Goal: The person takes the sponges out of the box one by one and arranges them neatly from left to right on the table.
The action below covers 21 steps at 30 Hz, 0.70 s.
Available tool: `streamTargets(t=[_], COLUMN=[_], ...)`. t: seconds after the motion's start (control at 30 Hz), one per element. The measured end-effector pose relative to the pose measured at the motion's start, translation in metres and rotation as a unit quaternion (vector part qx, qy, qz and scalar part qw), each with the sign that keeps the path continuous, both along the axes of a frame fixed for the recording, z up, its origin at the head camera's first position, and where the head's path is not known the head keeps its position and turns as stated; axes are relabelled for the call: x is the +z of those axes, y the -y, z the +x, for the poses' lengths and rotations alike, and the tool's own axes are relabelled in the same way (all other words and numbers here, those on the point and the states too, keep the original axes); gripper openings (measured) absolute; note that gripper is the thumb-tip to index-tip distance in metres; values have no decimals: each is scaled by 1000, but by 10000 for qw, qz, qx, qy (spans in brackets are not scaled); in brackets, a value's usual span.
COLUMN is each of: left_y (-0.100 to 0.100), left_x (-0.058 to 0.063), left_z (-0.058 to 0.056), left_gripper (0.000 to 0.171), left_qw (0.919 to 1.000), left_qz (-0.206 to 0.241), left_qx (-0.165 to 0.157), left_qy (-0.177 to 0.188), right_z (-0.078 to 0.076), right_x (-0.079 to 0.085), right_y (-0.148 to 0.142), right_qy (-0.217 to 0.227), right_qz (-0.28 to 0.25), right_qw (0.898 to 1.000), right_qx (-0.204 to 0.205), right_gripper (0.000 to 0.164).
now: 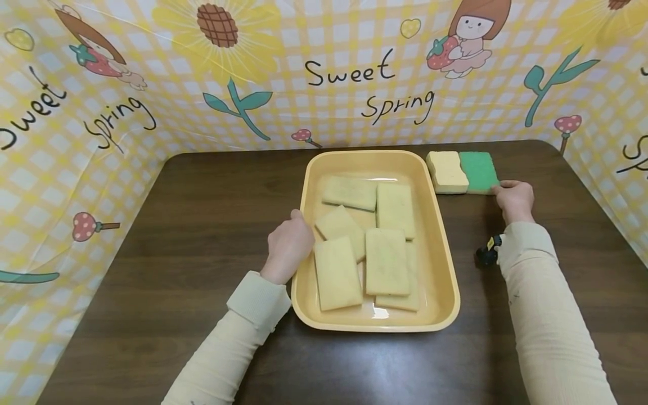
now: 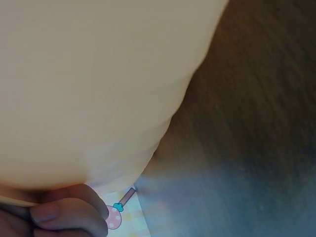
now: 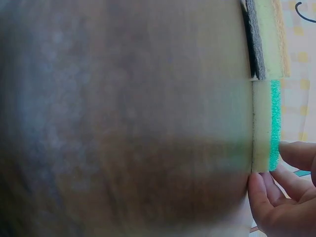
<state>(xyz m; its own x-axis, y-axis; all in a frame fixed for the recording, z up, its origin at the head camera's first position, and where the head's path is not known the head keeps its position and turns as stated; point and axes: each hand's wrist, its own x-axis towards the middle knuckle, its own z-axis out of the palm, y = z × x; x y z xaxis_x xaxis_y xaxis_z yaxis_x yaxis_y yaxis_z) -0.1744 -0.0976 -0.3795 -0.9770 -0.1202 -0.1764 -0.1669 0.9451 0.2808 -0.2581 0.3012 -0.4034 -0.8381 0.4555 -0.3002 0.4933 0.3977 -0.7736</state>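
Nearest you are your two cream ribbed sleeves [image 1: 541, 304], with a small black wrist camera [image 1: 487, 257] sticking out left of the right cuff, over the table. Then there's the peach-yellow rounded rectangular tray [image 1: 374, 327], mid-table, long side running near to far. Your left hand [image 1: 290, 246] has its left rim, fingers curled in close under the edge.

Inside the tray you've got six flat pale-yellow rectangular slabs [image 1: 387, 261] that I can see, some overlapping, a couple stacked at the near right.

Past the tray's right side, your right hand [image 1: 515, 199] is pinching the near right corner of the green-topped, pale-sided rectangular sponge [image 1: 478, 171], thumb and fingers barely apart. That sponge sits at the far right of the dark brown wood-look table [image 1: 212, 225]. Heads up: a cream wavy-edged sponge block [image 1: 448, 170] with a dark grey layer underneath is butted against its left side, so it's blocking the way to the tray. Behind everything is the yellow checked "Sweet Spring" cloth [image 1: 349, 34].
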Motion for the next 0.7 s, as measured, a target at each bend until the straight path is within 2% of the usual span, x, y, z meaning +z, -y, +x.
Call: streamTargets(t=[0.33,0.57,0.7], left_y=[0,0,0], left_x=[1,0,0], left_z=[1,1,1], left_gripper=[19,18,18], left_qw=[10000,10000,10000], left_qz=[-6,-12,21], left_qx=[-35,-21,-23], left_qy=[-41,-73,-76], right_z=[3,4,8], right_x=[12,28,41], right_y=[1,10,19], right_qy=[-265,-517,-597], right_qz=[3,164,142], right_qw=[9995,9985,9977], right_qx=[-197,3,304], right_gripper=[62,68,74])
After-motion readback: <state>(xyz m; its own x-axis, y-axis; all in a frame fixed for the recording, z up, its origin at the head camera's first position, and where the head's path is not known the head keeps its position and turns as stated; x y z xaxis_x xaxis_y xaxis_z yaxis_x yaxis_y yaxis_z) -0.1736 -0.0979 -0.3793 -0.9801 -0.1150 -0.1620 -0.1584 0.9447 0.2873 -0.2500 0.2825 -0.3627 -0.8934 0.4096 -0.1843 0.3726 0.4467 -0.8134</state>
